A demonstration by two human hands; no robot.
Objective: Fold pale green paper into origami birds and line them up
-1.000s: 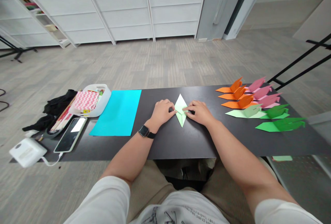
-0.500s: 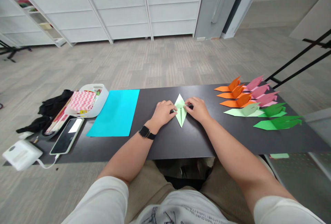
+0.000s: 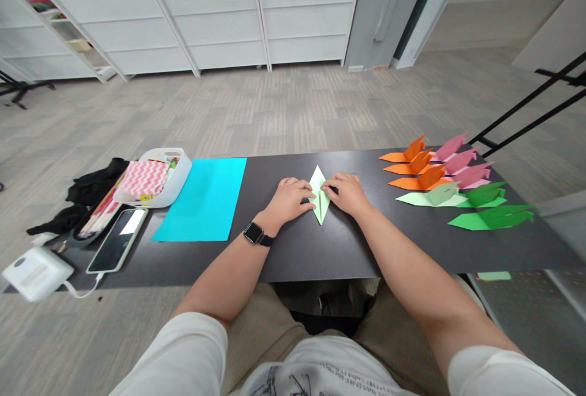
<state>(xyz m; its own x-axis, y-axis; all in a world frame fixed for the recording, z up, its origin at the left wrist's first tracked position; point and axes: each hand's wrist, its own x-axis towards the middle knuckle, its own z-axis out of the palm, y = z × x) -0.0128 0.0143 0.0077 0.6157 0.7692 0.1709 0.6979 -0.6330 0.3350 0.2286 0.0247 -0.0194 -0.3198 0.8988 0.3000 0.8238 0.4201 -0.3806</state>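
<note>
At left grip, a spread thumb and forefinger, tips against the left edge of a pale green folded paper diamond. At right grip, fingertips down on the diamond's right side; impossible to tell whether pinching a flap. Lying mid-scene on the tabletop, points far and near. Farther left, a blue sheet, then a white box, with a phone nearer. Farther right, orange birds, pink birds and green birds, all paper.
</note>
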